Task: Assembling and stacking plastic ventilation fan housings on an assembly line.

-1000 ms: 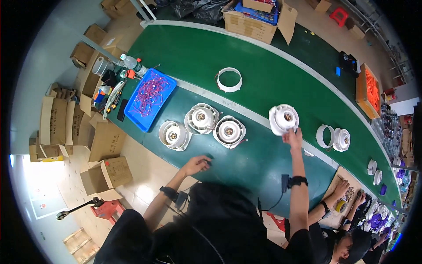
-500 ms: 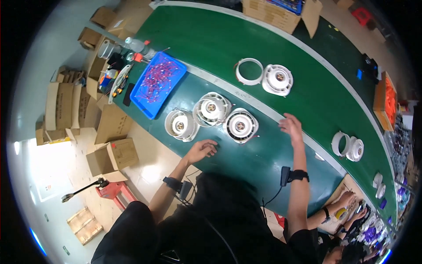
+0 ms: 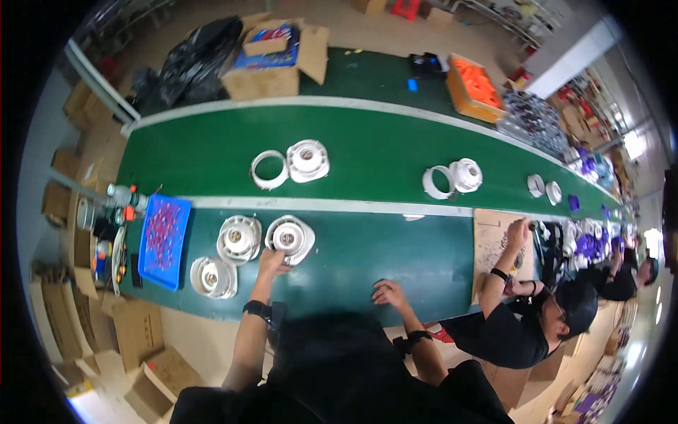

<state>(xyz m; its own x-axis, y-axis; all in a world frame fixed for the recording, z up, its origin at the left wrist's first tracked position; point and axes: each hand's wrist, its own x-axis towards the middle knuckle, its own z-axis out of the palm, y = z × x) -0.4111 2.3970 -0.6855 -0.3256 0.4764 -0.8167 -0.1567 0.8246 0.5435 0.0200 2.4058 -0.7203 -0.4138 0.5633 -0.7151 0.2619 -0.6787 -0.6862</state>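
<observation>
Our left hand (image 3: 275,263): touching white housing (image 3: 291,239), near-left rim; grip, we cannot tell | our right hand (image 3: 390,295): loosely curled, empty, above counter (image 3: 367,247)

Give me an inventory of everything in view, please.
Bench units: three, white, left half of the near bench
Strip units: at least three, white, on the green strip
Rings: at least three, white, beside the strip units
Tray: one, blue, bench's left side
Wires: many, reddish, in the tray
Bottle: one, clear, beside the tray
Open carton: one, brown, on the far table
Orange-filled box: one, brown, farther right
Bags: count unclear, black, left of that carton
Floor cartons: several, brown, lower left
Stool: one, red, top edge
Co-workers: at least two, black-clothed, right
Left grip: one, bare, at the rightmost bench unit
Right grip: one, bare, near bench's front edge
</observation>
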